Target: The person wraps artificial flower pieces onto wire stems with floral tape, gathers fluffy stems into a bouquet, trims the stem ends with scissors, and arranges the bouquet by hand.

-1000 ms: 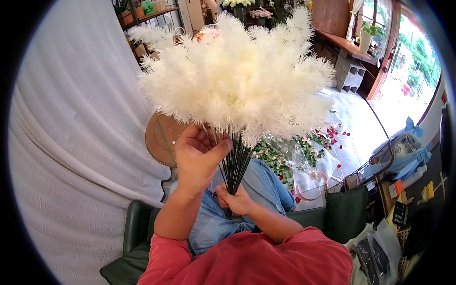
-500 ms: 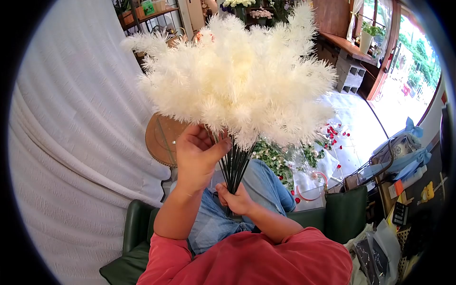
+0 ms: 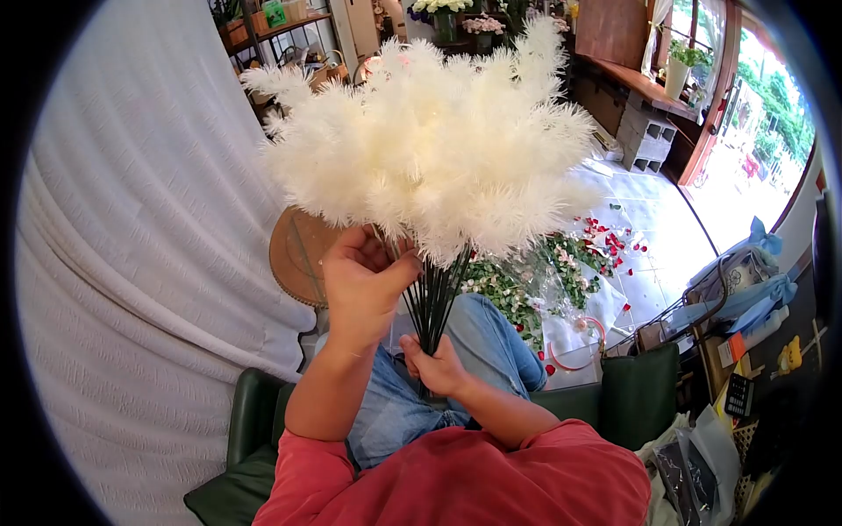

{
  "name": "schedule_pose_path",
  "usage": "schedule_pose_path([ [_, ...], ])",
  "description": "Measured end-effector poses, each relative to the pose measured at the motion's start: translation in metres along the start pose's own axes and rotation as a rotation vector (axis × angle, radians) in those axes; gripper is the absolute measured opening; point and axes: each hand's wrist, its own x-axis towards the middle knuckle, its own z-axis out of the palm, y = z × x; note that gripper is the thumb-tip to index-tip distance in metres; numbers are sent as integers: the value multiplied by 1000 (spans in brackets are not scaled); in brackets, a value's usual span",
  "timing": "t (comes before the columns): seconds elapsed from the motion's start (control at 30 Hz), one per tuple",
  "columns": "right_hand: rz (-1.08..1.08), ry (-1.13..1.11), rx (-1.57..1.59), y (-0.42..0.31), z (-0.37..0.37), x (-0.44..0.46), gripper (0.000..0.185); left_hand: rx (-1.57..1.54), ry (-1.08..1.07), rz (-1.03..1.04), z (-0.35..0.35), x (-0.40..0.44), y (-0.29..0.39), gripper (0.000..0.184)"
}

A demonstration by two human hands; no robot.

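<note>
A big bunch of fluffy, creamy-white feathery flowers (image 3: 430, 140) stands upright in front of me, with thin dark green stems (image 3: 431, 298) gathered below it. My right hand (image 3: 440, 365) is closed round the lower part of these stems, above my lap. Just under the blooms, at the bunch's left side, my left hand (image 3: 364, 279) pinches a stem between thumb and fingers. Its fingertips are partly hidden by the thumb and the flowers.
Cut leaves (image 3: 509, 294) and red petals (image 3: 614, 245) litter the floor ahead. A round brown stool (image 3: 298, 259) stands at left beside a white curtain (image 3: 132, 219). Cluttered shelving with a calculator (image 3: 739, 394) is close on my right. I sit in a green armchair (image 3: 645, 377).
The white bunch has shifted slightly left and its top sits a little lower. Both hands keep nearly the same places and grips.
</note>
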Motion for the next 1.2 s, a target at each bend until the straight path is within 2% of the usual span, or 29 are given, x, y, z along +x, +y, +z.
schedule_pose_path([
  [0.17, -2, 34, 23, 1, 0, 2, 42, 41, 69, 3, 5, -3, -3, 26],
  [0.23, -6, 48, 17, 2, 1, 3, 42, -16, 97, 83, 7, -5, -8, 26],
  [0.37, -31, 75, 0, 4, 3, 3, 41, -45, 100, 99, 5, -3, -13, 26],
  [0.43, -17, 61, 27, 3, 2, 2, 41, -29, 57, -26, 2, 0, -10, 24],
  [0.53, 3, 28, 75, 0, 1, 2, 41, -95, 10, -87, -3, 0, -9, 23],
  [0.67, 12, -17, 76, -2, 0, 1, 42, -151, -14, -105, -8, 0, -6, 24],
  [0.83, 26, -31, 61, -5, 1, -1, 44, -284, -168, -122, -19, 0, -4, 23],
  [1.07, 33, -68, 92, -8, 2, -1, 44, -350, -206, -95, -18, -1, -4, 29],
  [1.2, 20, -75, 100, -4, 2, -1, 43, -262, -155, -91, -14, -3, -4, 28],
])
